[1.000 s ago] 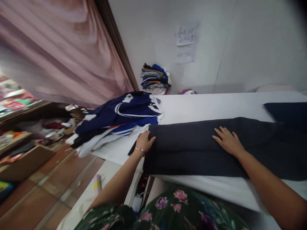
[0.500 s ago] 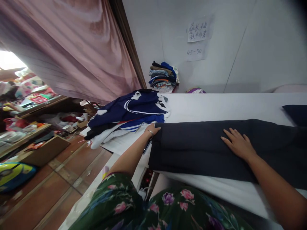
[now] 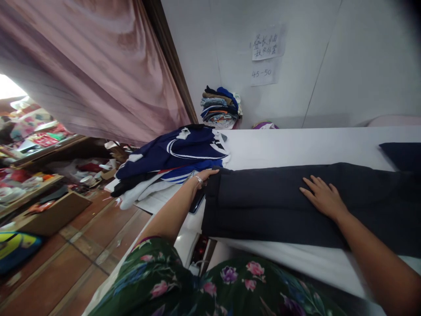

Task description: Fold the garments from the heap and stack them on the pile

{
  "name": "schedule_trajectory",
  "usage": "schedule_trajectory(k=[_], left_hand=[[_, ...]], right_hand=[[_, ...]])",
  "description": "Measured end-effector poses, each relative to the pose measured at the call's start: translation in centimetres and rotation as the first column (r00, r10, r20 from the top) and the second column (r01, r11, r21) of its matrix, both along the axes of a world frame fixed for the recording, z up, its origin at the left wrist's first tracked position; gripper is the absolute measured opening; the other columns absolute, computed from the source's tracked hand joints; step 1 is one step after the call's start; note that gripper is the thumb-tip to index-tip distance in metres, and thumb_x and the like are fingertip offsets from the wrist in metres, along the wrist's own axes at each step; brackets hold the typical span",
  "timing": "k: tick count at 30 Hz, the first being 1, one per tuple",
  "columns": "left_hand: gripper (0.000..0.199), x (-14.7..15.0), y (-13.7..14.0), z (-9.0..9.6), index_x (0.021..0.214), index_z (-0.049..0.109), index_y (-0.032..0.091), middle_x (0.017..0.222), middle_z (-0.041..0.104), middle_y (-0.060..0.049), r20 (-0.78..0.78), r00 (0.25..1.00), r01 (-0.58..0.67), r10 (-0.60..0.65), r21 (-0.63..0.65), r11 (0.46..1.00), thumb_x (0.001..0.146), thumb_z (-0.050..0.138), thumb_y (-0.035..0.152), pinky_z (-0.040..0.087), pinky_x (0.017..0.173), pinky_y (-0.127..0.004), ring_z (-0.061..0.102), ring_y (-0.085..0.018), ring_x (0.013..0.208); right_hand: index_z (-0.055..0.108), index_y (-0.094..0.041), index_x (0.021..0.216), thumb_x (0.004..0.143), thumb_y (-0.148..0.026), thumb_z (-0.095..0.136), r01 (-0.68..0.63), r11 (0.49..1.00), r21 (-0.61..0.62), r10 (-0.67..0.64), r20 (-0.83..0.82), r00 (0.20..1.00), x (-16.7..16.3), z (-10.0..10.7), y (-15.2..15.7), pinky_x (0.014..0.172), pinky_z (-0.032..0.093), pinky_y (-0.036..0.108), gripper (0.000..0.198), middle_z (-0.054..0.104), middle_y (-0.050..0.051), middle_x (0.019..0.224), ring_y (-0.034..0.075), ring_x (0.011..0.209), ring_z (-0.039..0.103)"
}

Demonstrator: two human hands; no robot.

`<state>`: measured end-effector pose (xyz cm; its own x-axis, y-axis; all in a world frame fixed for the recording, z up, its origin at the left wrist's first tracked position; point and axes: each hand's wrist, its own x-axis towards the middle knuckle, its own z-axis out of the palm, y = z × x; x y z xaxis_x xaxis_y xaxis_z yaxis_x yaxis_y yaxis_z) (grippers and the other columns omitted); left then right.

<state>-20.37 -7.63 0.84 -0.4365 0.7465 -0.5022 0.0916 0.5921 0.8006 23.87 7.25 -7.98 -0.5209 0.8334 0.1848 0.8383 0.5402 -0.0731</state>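
Observation:
Dark trousers (image 3: 263,193) lie lengthwise over the white table, folded flat, with a band across their left end. At the far left corner of this cloth, my left hand (image 3: 204,175) has its fingers closed together on the edge; the thumb's grip is partly hidden. A bracelet circles that wrist. My right hand (image 3: 324,197) rests palm down on the middle of the trousers, fingers spread, holding nothing. Beside the trousers' left end, below my left wrist, lies a dark phone-like object (image 3: 197,202).
A loose heap of navy, blue and white clothes (image 3: 177,153) sits on the table's left end. Folded clothes (image 3: 219,107) are stacked by the wall. Another dark cloth (image 3: 403,156) lies far right. A pink curtain (image 3: 131,79) hangs left, above cluttered shelves and a tiled floor (image 3: 79,245).
The view has shifted slightly. My left hand has drawn back a little at the trousers' corner, and more of the phone-like object shows. My right hand stays flat on the cloth.

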Motion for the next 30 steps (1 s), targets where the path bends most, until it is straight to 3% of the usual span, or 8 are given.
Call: schedule_trajectory(k=[5,10,15,20,25,30], left_hand=[[0.050,0.6,-0.8,-0.1,0.101,0.066,0.019,0.091,0.074,-0.008,0.225,0.972,0.061,-0.074,0.063,0.996,0.059,0.079,0.041,0.055,0.076,-0.035,0.069,-0.025,0.084],[0.049,1.1,-2.2,0.4,0.101,0.066,0.020,0.093,0.074,-0.007,0.239,0.965,0.096,-0.106,0.054,0.994,0.058,0.082,0.037,0.055,0.076,-0.032,0.069,-0.024,0.088],[0.046,1.8,-3.3,1.3,0.101,0.065,0.018,0.089,0.074,-0.007,0.335,0.942,-0.007,-0.029,0.103,0.995,0.060,0.080,0.034,0.056,0.075,-0.031,0.070,-0.022,0.082],[0.037,2.7,-4.0,0.8,0.098,0.066,0.013,0.085,0.074,-0.009,0.488,0.872,-0.133,0.048,0.141,0.981,0.069,0.072,0.034,0.054,0.084,-0.032,0.069,-0.023,0.088],[0.043,3.4,-5.6,0.5,0.106,0.064,0.017,0.092,0.074,-0.007,0.463,0.886,-0.076,-0.017,0.183,0.980,0.068,0.073,0.035,0.052,0.088,-0.034,0.068,-0.024,0.095],[0.062,4.1,-6.8,0.6,0.113,0.060,0.017,0.107,0.070,-0.009,0.277,0.951,0.079,-0.140,0.218,0.973,0.057,0.082,0.035,0.050,0.091,-0.037,0.064,-0.027,0.102]], right_hand=[[0.043,-0.021,0.139,0.093,-0.053,0.022,0.002,1.000,0.016,-0.002,-0.008,1.000,0.0,-0.1,0.0,0.106,0.028,0.054,0.060,0.038,0.011,0.146,0.028,0.135,0.032],[0.043,-0.020,0.139,0.093,-0.053,0.022,-0.004,1.000,0.013,0.004,-0.016,1.000,0.0,-0.1,0.0,0.106,0.029,0.054,0.060,0.037,0.012,0.146,0.029,0.135,0.031],[0.043,-0.021,0.138,0.092,-0.054,0.024,0.005,1.000,0.003,-0.005,-0.029,1.000,0.0,-0.1,0.1,0.106,0.029,0.054,0.060,0.037,0.011,0.147,0.028,0.135,0.032],[0.043,-0.022,0.138,0.092,-0.053,0.024,0.004,1.000,0.004,-0.004,-0.034,0.999,0.0,-0.2,0.1,0.106,0.029,0.053,0.059,0.038,0.010,0.146,0.028,0.135,0.032],[0.042,-0.022,0.139,0.092,-0.054,0.023,0.007,1.000,0.004,-0.007,-0.034,0.999,-0.1,-0.2,0.0,0.107,0.027,0.053,0.060,0.037,0.010,0.147,0.028,0.136,0.031],[0.042,-0.023,0.138,0.092,-0.055,0.022,0.006,1.000,-0.013,-0.007,-0.046,0.999,-0.2,0.0,0.0,0.107,0.026,0.053,0.060,0.036,0.010,0.147,0.028,0.136,0.031]])
